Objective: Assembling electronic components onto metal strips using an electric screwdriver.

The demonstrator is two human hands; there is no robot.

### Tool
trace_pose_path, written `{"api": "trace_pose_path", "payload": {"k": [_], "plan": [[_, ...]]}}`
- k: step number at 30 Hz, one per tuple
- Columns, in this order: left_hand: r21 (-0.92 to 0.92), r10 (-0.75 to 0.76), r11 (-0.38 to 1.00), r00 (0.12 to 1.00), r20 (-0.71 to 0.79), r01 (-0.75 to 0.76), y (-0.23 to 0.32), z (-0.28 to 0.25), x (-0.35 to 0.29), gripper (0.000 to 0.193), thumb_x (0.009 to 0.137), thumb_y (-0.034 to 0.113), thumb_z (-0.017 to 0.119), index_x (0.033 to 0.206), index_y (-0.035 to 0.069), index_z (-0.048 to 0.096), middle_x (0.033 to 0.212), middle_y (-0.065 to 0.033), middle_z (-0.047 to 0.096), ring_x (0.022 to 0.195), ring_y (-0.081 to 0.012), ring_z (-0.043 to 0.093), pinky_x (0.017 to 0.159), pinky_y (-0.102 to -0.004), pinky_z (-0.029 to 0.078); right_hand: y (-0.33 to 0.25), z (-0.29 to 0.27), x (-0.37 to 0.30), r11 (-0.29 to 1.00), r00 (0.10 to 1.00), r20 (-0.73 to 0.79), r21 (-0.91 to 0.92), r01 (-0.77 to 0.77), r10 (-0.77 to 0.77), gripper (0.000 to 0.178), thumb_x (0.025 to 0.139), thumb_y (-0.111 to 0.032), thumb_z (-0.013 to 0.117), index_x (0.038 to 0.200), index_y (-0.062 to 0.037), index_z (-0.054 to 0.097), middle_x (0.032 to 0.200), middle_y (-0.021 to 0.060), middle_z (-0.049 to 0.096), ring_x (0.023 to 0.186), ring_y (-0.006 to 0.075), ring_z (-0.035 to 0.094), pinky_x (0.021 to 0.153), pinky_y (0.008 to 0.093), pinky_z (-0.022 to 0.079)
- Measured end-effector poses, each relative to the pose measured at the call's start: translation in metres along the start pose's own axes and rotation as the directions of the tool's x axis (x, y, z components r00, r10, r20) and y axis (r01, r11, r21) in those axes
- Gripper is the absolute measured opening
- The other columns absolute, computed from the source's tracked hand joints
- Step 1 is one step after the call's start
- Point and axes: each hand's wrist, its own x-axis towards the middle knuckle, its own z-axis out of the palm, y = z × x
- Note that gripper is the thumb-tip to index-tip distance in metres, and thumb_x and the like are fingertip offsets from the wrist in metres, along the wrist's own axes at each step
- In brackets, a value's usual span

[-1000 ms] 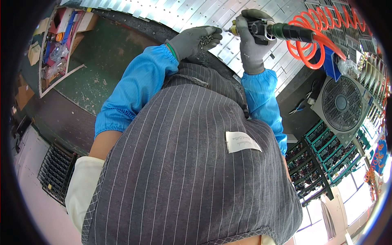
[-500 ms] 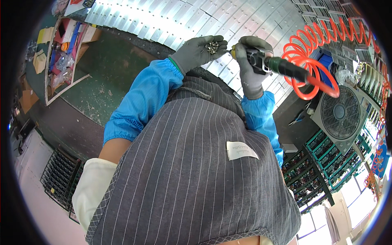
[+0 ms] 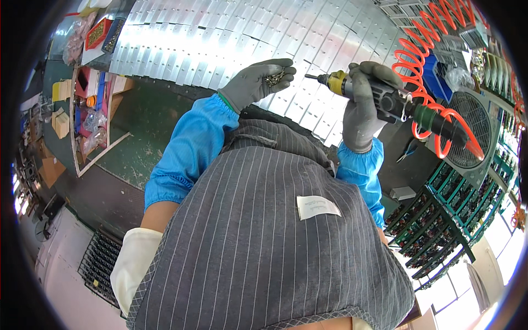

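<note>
Now the right hand [image 3: 360, 113] levels a screwdriver [image 3: 385, 102], tip leftward.

Your gloves, left hand [image 3: 254, 83] and right hand [image 3: 360, 104], are grey, the sleeves [image 3: 190, 148] bright blue. The apron [image 3: 264, 242] is grey with thin pale pinstripes. Right of your right grip, an orange coiled hose [image 3: 426, 55] trails from the black pneumatic screwdriver [image 3: 385, 99] with its yellow nose.

**Workshop surroundings**

Dark green worktop [image 3: 148, 132], littered with small debris. Rows of shiny metal strips [image 3: 231, 38] at 12 o'clock. Tray of coloured oddments [image 3: 91, 118] at 9 o'clock. Fan with round grille [image 3: 476, 129] at 3 o'clock. Green racks [image 3: 445, 214] at 4 o'clock. Bright daylight at 4 o'clock. Black slotted crate [image 3: 102, 267] at 8 o'clock.
</note>
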Motion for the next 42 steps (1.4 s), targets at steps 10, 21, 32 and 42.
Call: {"api": "trace_pose_path", "payload": {"k": [10, 21, 32, 42], "plan": [[-0.01, -0.017, 1.0, 1.0, 0.001, 0.017, -0.033, 0.005, -0.005, 0.034, 0.096, 0.026, 0.049, 0.116, -0.001, 0.052, 0.106, -0.0087, 0.06, 0.093, -0.0133, 0.059, 0.085, -0.0269, 0.052, -0.025, -0.02, 0.001, 0.995, 0.997, -0.069, 0.093, 0.023, -0.017, 0.031, 0.074, 0.006, 0.062, 0.102, -0.0018, 0.051, 0.094, 0.0109, 0.059, 0.086, 0.0179, 0.061, 0.085, 0.0345, 0.051], [-0.398, -0.045, 0.914, 0.994, 0.096, 0.08, -0.038, 0.002, 0.021, 0.034, 0.098, 0.021, 0.04, 0.114, -0.007, 0.052, 0.111, -0.0218, 0.058, 0.102, -0.0306, 0.059, 0.092, -0.0379, 0.052, -0.028, -0.042, -0.001, 0.991, 0.982, -0.149, -0.09, 0.1, -0.113, 0.027, 0.075, 0.003, 0.058, 0.101, 0.0, 0.053, 0.095, 0.0132, 0.057, 0.088, 0.0234, 0.062, 0.084, 0.0398, 0.053], [-0.178, -0.052, 0.983, 0.999, 0.004, 0.052, -0.033, 0.019, 0.01, 0.034, 0.094, 0.014, 0.047, 0.123, -0.003, 0.048, 0.113, -0.0144, 0.058, 0.103, -0.0229, 0.06, 0.094, -0.0342, 0.051, -0.021, -0.035, 0.004, 0.994, 0.986, -0.154, -0.1, 0.044, -0.059, 0.027, 0.074, 0.0, 0.058, 0.1, 0.0017, 0.053, 0.095, 0.0144, 0.057, 0.087, 0.0255, 0.063, 0.083, 0.0396, 0.053], [-0.018, -0.077, 0.997, 0.99, -0.116, 0.076, -0.027, 0.022, 0.01, 0.033, 0.095, 0.023, 0.049, 0.119, 0.0, 0.052, 0.1, -0.0059, 0.06, 0.09, -0.0136, 0.06, 0.08, -0.0243, 0.054, -0.013, -0.023, 0.012, 0.997, 0.994, -0.101, -0.067, 0.025, -0.032, 0.021, 0.075, -0.001, 0.058, 0.096, 0.003, 0.056, 0.097, 0.0131, 0.055, 0.087, 0.0233, 0.062, 0.082, 0.0406, 0.054]]}}
